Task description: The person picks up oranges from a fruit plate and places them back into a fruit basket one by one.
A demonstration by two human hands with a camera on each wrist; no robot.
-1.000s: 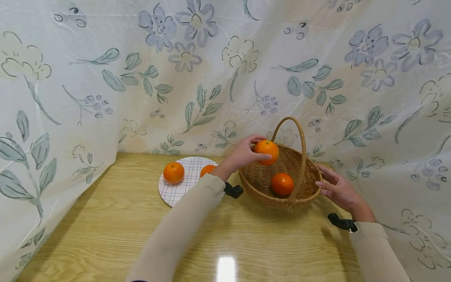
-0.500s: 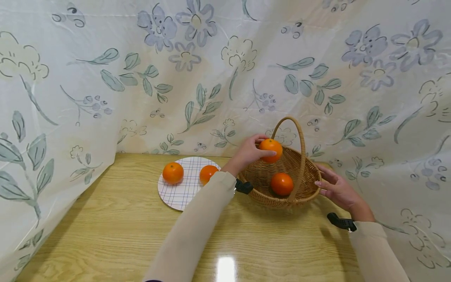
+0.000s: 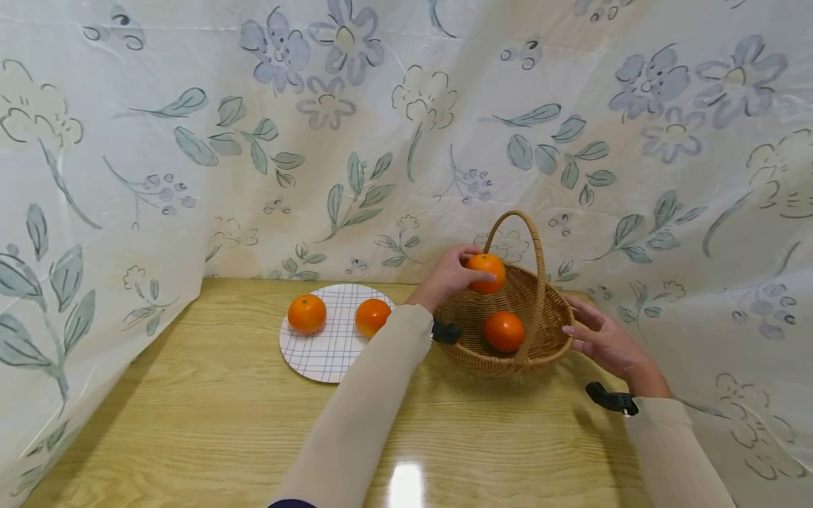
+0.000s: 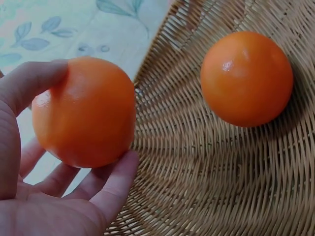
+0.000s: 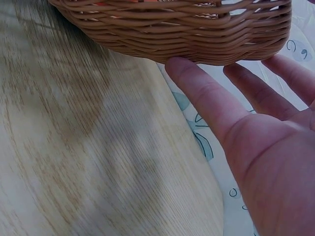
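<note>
My left hand [image 3: 452,274] holds an orange [image 3: 486,273] above the left part of the wicker basket [image 3: 470,346]. In the left wrist view the thumb lies over the top of the fruit, with the fingers [image 4: 116,184] curled beneath it. A second orange [image 3: 504,331] rests inside the basket, below and right of the held one. At the basket's right side is my right hand [image 3: 610,346]. Its extended fingers [image 5: 202,91] touch the outer wicker wall in the right wrist view.
Two more oranges, a left one [image 3: 308,314] and a right one [image 3: 372,317], sit on a round checked plate [image 3: 317,358] left of the basket. The basket's tall handle [image 3: 538,261] arches over it. A floral curtain [image 3: 381,141] hangs behind the wooden table [image 3: 190,409].
My left hand and its orange have shifted slightly right over the basket, uncovering more of the orange on the plate. My right hand stays at the basket's side.
</note>
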